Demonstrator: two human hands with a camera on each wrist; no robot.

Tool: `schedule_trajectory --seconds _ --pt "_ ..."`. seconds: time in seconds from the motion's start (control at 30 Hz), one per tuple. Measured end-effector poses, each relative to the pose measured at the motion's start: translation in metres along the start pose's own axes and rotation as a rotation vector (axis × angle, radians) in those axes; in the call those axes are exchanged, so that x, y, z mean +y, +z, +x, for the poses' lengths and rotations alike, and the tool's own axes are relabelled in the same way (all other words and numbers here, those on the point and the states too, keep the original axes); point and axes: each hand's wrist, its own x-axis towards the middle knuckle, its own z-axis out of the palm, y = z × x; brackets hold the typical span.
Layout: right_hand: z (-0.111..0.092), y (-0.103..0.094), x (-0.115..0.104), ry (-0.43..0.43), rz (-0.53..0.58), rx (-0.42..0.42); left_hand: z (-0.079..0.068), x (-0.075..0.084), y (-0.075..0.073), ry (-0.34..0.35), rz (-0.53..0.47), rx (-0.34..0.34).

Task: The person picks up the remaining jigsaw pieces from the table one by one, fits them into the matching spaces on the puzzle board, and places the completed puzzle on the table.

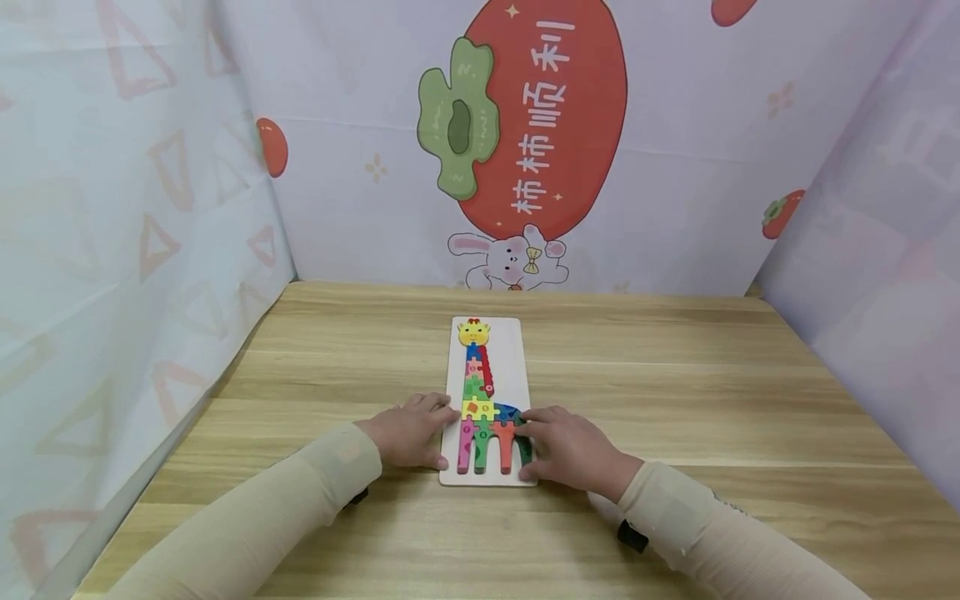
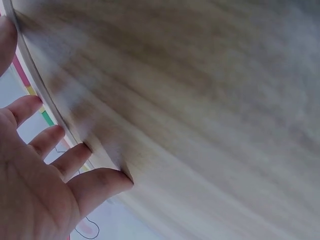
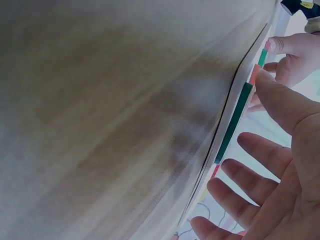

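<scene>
A giraffe jigsaw puzzle (image 1: pixel 480 409) of coloured pieces lies on a white board (image 1: pixel 508 346) in the middle of the table, yellow head at the far end, legs toward the person. My left hand (image 1: pixel 411 429) is at the board's left side; in the left wrist view its fingers (image 2: pixel 97 184) are spread, with tips at the board's edge. At the lower right side is my right hand (image 1: pixel 573 450), partly covering the dark green leg piece (image 3: pixel 234 122). Its fingers are spread and fairly straight in the right wrist view, thumb near the orange leg piece (image 3: pixel 254 73).
The wood-grain table (image 1: pixel 675 367) reaches back to a printed cloth (image 1: pixel 345 208) with a big persimmon and a rabbit. Pale cloth walls (image 1: pixel 135 208) stand on the left and right. Both forearms wear cream sleeves (image 1: pixel 300 483).
</scene>
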Motion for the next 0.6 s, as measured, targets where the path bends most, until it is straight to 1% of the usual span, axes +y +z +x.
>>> schedule_trajectory --seconds 0.17,0.3,0.43,0.6 --pt "-0.0005 -0.0023 -0.0028 0.022 0.013 0.04 0.0003 -0.0029 0.0006 -0.003 -0.057 -0.01" --pt "0.0008 -0.0043 -0.0056 0.053 0.024 0.058 0.0008 -0.0067 0.0016 -0.025 -0.1 -0.015" --pt "0.0035 -0.0053 -0.007 0.072 0.042 0.067 0.0004 -0.0096 0.0028 -0.037 -0.119 -0.006" --pt "0.0062 -0.0067 -0.0065 0.074 0.019 0.105 -0.0007 -0.0101 0.0048 -0.046 -0.129 0.017"
